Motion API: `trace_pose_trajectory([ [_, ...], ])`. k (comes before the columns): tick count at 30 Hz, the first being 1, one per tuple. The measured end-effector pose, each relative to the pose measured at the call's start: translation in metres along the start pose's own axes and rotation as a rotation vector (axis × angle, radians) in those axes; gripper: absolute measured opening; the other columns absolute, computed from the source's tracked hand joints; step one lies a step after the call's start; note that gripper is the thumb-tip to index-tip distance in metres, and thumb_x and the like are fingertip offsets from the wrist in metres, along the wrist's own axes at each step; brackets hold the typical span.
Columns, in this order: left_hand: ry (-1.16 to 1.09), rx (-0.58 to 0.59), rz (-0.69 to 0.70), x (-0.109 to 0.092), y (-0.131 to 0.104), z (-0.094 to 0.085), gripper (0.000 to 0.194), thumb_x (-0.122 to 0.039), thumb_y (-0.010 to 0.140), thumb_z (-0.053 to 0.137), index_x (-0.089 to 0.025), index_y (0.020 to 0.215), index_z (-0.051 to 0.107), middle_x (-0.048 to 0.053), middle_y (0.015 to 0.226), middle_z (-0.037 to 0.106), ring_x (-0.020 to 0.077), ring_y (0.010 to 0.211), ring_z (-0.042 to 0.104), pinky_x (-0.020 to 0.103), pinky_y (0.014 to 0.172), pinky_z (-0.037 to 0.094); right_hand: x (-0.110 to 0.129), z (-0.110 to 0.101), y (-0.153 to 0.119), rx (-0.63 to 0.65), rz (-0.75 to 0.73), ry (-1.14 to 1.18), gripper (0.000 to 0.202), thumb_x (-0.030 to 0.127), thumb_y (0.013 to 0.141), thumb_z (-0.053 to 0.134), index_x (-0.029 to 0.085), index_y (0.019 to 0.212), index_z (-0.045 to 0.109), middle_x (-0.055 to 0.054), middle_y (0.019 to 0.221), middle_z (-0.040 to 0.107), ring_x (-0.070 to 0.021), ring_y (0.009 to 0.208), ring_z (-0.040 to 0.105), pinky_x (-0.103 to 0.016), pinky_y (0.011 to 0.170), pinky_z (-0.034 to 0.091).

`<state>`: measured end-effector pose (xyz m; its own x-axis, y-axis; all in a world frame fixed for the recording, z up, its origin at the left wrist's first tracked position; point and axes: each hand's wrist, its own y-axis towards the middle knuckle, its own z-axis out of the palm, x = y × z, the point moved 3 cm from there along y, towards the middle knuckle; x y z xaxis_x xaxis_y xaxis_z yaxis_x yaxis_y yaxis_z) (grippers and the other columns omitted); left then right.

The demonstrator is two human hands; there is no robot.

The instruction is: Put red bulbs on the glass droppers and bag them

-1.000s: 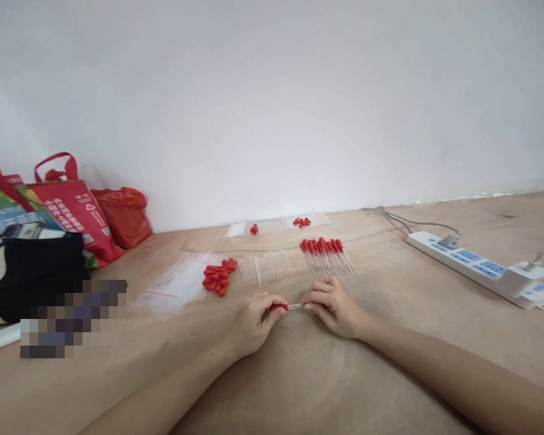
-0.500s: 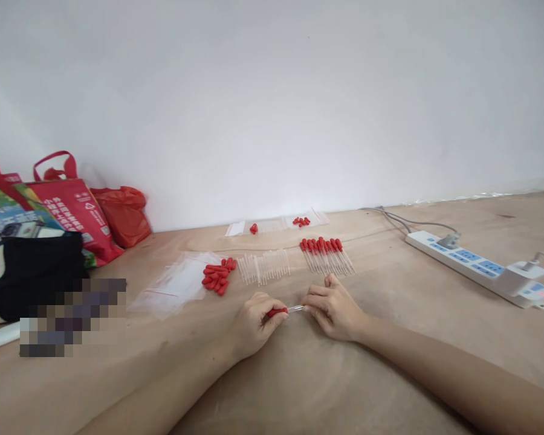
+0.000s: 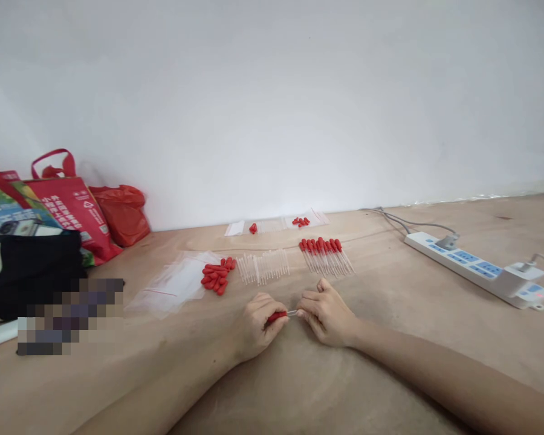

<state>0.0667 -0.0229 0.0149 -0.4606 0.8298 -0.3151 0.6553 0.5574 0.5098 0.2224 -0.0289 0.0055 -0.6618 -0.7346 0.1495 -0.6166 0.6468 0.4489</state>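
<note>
Between thumb and fingers, my left hand [image 3: 260, 323] pinches a red rubber dropper bulb [image 3: 276, 316]. My right hand [image 3: 324, 314] is closed on a thin clear glass tube [image 3: 292, 313], whose left end meets the mouth of the bulb; how deep it sits inside I cannot tell. Beyond my left hand lies a pile of loose red bulbs [image 3: 217, 277]. A row of loose clear tubes [image 3: 263, 267] is spread to the right of that pile. Further right, several droppers with red bulbs on their tubes [image 3: 326, 255] lie side by side, bulbs pointing away from me.
Clear zip bags [image 3: 172, 287] lie left of the bulbs. More bags [image 3: 276, 226] with red bulbs and tubes rest near the wall. A white power strip [image 3: 476, 269] with cables stands at right. Red shopping bags [image 3: 77, 211] and a black cloth bag [image 3: 31, 275] crowd the left.
My right hand has shifted slightly left and nearer to my left hand, so less of the glass tube shows between them. Both hands keep their grip.
</note>
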Motion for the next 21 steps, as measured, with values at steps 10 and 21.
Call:
trace_pose_trajectory([
  [10, 0.037, -0.066, -0.15, 0.023, -0.001, -0.01, 0.023, -0.022, 0.08, 0.049, -0.018, 0.103, 0.049, 0.006, 0.094, 0.058, 0.0177, 0.086, 0.053, 0.032, 0.079, 0.041, -0.005, -0.015, 0.015, 0.101, 0.094, -0.189, 0.023, 0.021, 0.08, 0.043, 0.016, 0.064, 0.058, -0.005, 0.069, 0.059, -0.0153, 0.071, 0.048, -0.031, 0.064, 0.02],
  [21, 0.047, 0.008, -0.34, 0.03, -0.006, -0.013, 0.01, -0.019, 0.076, 0.05, -0.018, 0.086, 0.051, 0.003, 0.084, 0.053, 0.0161, 0.074, 0.054, 0.029, 0.066, 0.044, -0.074, 0.002, 0.068, 0.048, 0.819, -0.207, 0.027, 0.025, 0.082, 0.036, 0.014, 0.101, 0.051, -0.011, 0.09, 0.063, -0.0214, 0.087, 0.056, -0.031, 0.073, 0.027],
])
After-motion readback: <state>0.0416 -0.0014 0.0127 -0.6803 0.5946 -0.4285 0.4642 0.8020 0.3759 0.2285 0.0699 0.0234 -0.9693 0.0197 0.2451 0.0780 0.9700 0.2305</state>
